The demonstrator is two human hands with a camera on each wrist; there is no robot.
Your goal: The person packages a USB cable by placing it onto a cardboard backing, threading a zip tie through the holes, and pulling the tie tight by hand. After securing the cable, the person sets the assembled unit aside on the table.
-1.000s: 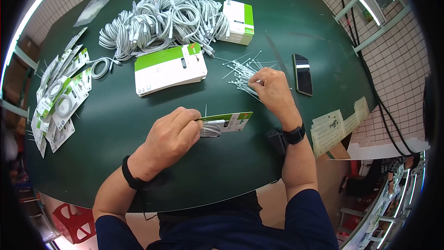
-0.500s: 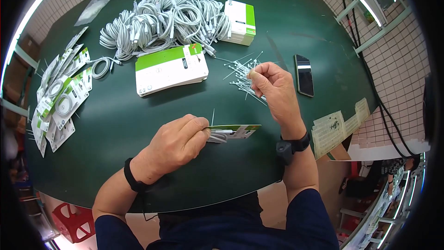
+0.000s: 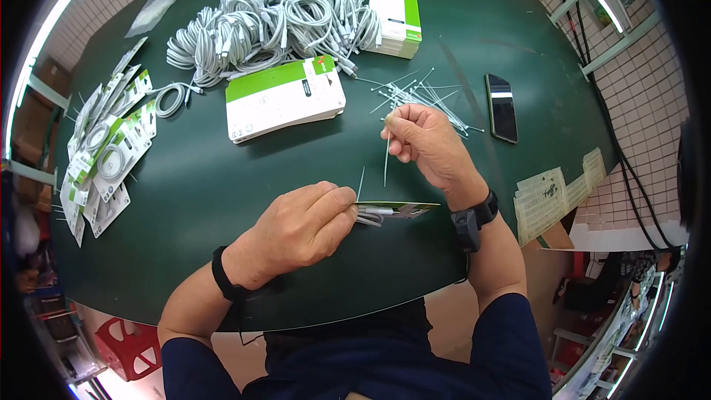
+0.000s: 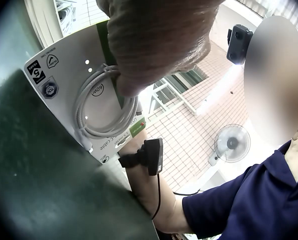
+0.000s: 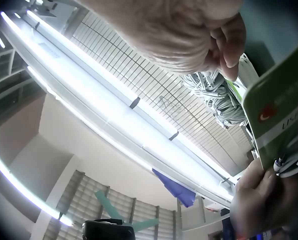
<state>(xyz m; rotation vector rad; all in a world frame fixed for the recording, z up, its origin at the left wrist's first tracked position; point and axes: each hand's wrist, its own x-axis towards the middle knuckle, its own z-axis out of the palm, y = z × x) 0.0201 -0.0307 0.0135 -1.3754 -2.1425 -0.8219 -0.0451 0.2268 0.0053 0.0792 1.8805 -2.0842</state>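
My left hand (image 3: 307, 226) grips a white and green packaging card (image 4: 54, 85), held on edge over the table. A coiled white cable (image 4: 106, 132) lies against the card's face, as the left wrist view shows. From the card's upper edge, beside the left fingertips, a thin white cable tie (image 3: 361, 184) sticks up. Between thumb and index finger, my right hand (image 3: 429, 144) pinches another cable tie (image 3: 386, 163), which hangs downward. Just beyond that hand lies a loose pile of cable ties (image 3: 437, 100).
A big heap of coiled cables (image 3: 274, 22) sits at the back, with a stack of cards (image 3: 285, 100) before it and a second stack (image 3: 396, 18) beside it. Finished-looking packs (image 3: 107, 155) overlap at left. A phone (image 3: 502, 107) and a paper sheet (image 3: 552, 196) lie right.
My right hand has come away from the tie pile with one cable tie pinched in its fingers. My left hand has moved right with the card, which has turned more edge-on to the head view.
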